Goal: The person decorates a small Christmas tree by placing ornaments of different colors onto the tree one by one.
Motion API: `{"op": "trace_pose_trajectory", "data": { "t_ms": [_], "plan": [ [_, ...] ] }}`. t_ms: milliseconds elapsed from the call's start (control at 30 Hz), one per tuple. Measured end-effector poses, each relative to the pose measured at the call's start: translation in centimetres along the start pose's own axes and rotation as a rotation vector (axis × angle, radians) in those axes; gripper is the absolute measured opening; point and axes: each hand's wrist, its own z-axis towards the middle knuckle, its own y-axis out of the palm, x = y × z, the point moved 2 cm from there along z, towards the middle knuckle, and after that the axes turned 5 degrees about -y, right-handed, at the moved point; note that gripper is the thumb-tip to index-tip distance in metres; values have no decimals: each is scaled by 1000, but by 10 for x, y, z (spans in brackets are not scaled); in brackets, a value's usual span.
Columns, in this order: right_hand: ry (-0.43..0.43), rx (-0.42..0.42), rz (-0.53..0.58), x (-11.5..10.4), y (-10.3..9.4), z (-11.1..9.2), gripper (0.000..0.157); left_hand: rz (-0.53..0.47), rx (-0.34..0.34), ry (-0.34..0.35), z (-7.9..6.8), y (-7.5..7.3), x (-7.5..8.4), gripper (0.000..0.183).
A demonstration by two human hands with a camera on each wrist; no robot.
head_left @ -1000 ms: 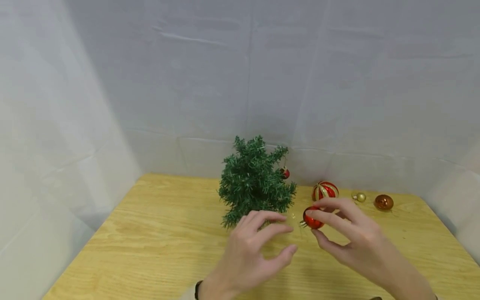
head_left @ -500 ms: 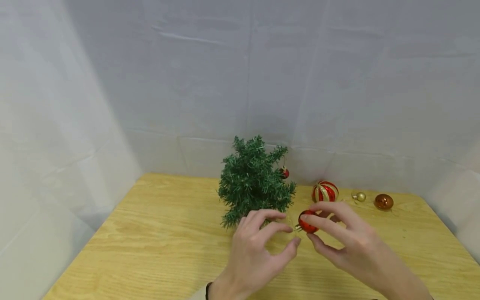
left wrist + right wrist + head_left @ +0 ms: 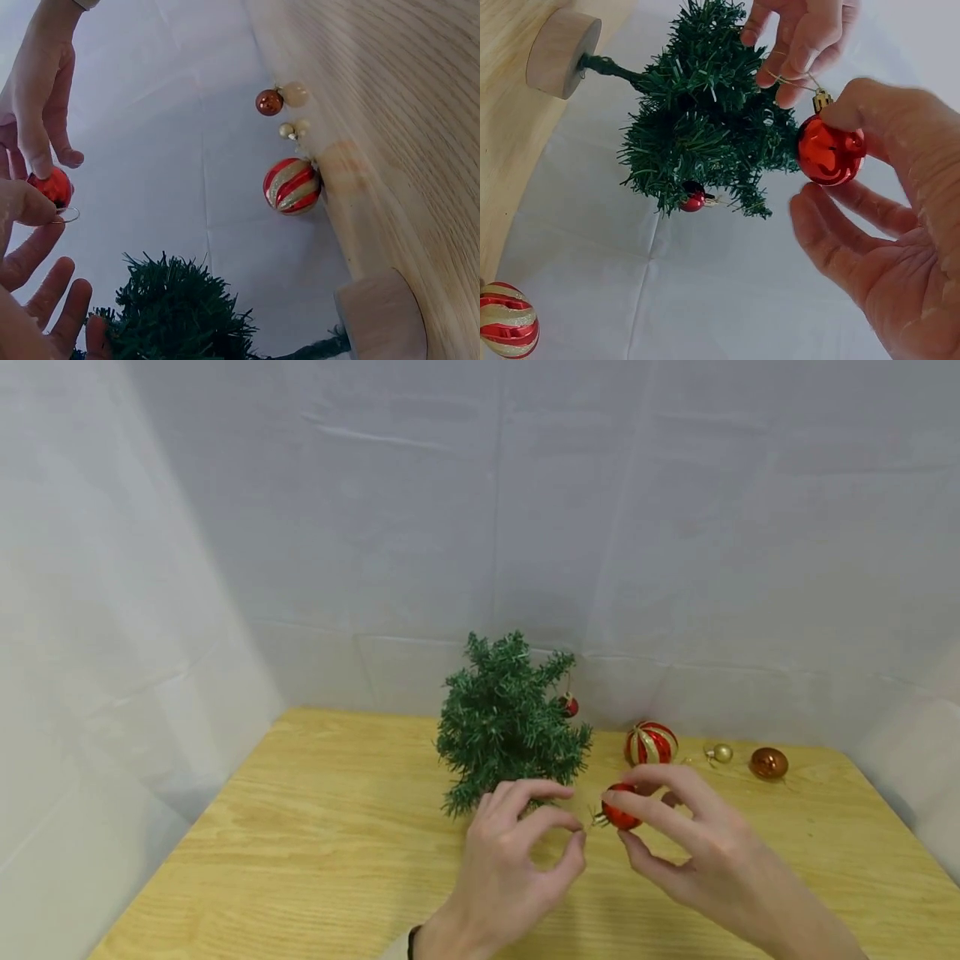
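on the table (image 3: 285, 835) stands the green tree (image 3: 510, 727), with the right hand (image 3: 716, 835) and left hand (image 3: 506, 860) close together just in front. beyond them sits the striped ball (image 3: 651, 743), while the red ball (image 3: 831, 150) is held up near the tree between the right thumb and fingers. farther right lie the brown ball (image 3: 768, 763) and smaller gold ball (image 3: 722, 752); the left thumb and forefinger pinch the red ball's thin loop (image 3: 78, 214).

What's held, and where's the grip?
Right hand holds the red bauble by its round body; left hand appears to pinch its gold string between thumb and finger.
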Motion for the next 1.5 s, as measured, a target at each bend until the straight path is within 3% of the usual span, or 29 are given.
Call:
{"op": "trace_pose_trajectory", "data": {
  "t_ms": [233,633,800,1233,1500],
  "plan": [
    [73,-50,51,0,3,-5,31,-11,26,29,1,-5,-3,12],
    [46,-121,158,1,13,-8,26,48,87,186,6,-7,-6,15],
    [48,-141,139,1,16,-9,23,53,73,216,7,-9,-6,16],
    [27,-117,117,0,20,-8,24,36,29,205,7,-10,-7,16],
    [29,-73,128,-3,20,-3,23,9,-11,151,10,-12,-6,16]
  ]
}}
